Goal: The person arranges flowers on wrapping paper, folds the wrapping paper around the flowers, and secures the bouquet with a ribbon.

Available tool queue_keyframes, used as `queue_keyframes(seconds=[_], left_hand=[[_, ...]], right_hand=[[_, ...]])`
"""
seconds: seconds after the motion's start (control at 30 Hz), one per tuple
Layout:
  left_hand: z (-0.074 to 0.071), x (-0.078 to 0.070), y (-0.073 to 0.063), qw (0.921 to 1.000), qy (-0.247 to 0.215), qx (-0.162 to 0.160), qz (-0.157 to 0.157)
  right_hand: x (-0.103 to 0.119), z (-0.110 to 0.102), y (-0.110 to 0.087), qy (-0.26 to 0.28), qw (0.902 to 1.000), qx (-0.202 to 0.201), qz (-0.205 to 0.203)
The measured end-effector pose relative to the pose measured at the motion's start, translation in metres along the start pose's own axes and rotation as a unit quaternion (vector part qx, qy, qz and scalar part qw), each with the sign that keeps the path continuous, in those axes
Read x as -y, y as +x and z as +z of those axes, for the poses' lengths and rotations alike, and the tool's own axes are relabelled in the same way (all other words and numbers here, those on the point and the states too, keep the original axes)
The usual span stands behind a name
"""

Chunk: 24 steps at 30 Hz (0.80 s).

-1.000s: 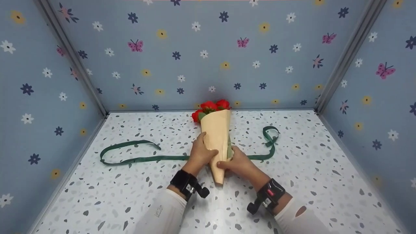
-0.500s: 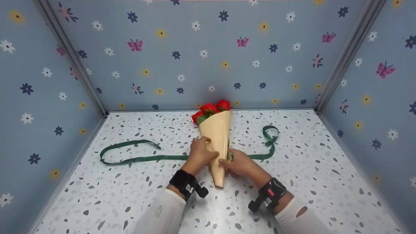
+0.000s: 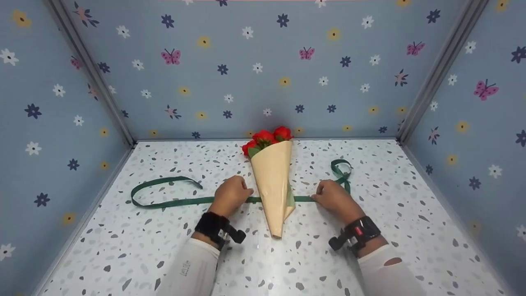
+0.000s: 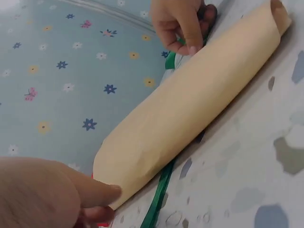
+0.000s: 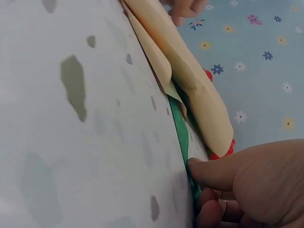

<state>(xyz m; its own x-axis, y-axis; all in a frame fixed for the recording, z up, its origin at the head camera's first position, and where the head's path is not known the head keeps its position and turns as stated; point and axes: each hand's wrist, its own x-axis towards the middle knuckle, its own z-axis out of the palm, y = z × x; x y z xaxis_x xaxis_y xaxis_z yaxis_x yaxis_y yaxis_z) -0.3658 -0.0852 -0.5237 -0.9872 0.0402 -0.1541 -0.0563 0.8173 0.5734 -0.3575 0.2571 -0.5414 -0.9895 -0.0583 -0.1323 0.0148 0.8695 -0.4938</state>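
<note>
In the head view, a bouquet of red roses [image 3: 263, 136] in a tan paper wrap [image 3: 269, 174] lies on the speckled tabletop, its narrow end towards the person. A dark green ribbon [image 3: 176, 202] runs crosswise beneath the wrap. Left of the bouquet, my left hand [image 3: 231, 195] hangs over the ribbon with bent fingers; the left wrist view shows the ribbon [image 4: 161, 194] passing beside its thumb, and I cannot tell whether the hidden fingers hold it. To the right, my right hand [image 3: 333, 198] pinches the ribbon [image 5: 180, 128] between thumb and fingers.
Blue walls [image 3: 263, 61] with flowers and butterflies enclose the speckled tabletop [image 3: 164, 242] at the back and both sides. The rose heads reach close to the back wall. A ribbon loop [image 3: 340, 164] lies beyond the right hand. Each wrist wears a black camera strap [image 3: 363, 230].
Both hands have let go of the paper wrap and moved apart, left and right, down to the ribbon. The ribbon's left bend has shifted slightly right. The bouquet lies where it was.
</note>
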Motion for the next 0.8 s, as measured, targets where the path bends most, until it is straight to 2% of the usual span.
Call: queue_keyframes(seconds=[0.13,0.27,0.47,0.6,0.8], left_hand=[[-0.010,0.019,-0.001,0.9985,0.044,0.032,0.006],[-0.018,0.031,-0.001,0.9976,0.063,0.029,0.008],[-0.030,0.038,-0.004,0.9950,0.094,0.023,-0.022],[-0.039,0.043,-0.011,0.9910,0.119,0.043,-0.044],[-0.050,0.052,-0.019,0.9863,0.134,0.071,-0.064]], right_hand=[[-0.016,-0.015,-0.001,-0.005,0.9997,0.018,0.017],[-0.028,-0.027,-0.003,0.004,0.9986,0.040,0.034],[-0.038,-0.036,-0.004,0.001,0.9979,0.048,0.045],[-0.041,-0.040,-0.004,-0.002,0.9969,0.048,0.062],[-0.031,-0.048,-0.005,-0.006,0.9923,0.088,0.087]])
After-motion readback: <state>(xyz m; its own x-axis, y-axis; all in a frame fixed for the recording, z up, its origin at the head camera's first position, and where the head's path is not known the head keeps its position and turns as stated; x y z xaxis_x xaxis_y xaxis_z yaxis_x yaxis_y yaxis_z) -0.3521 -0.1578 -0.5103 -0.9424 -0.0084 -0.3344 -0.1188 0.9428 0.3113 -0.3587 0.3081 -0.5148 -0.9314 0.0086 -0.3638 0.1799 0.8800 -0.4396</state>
